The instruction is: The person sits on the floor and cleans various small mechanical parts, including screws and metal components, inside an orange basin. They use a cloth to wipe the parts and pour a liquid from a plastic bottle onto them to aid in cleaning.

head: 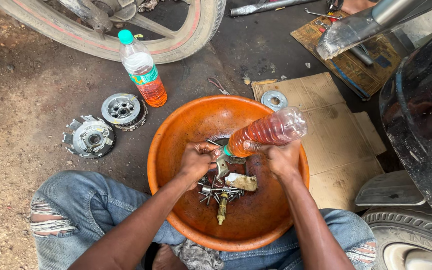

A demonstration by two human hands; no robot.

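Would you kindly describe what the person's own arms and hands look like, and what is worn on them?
Both arms are bare from the upper arm down: no sleeves, gloves, watch, rings or bracelets are visible. The left hand and the right hand look smeared with oily grime, and the fingers of the right hand appear wet. The forearms are lean. Ripped, faded blue denim jeans cover the knees below the arms.

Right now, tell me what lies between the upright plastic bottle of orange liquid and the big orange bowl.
Head view: only bare dark ground lies between the upright bottle and the orange bowl; the round metal clutch part sits just left of that stretch.
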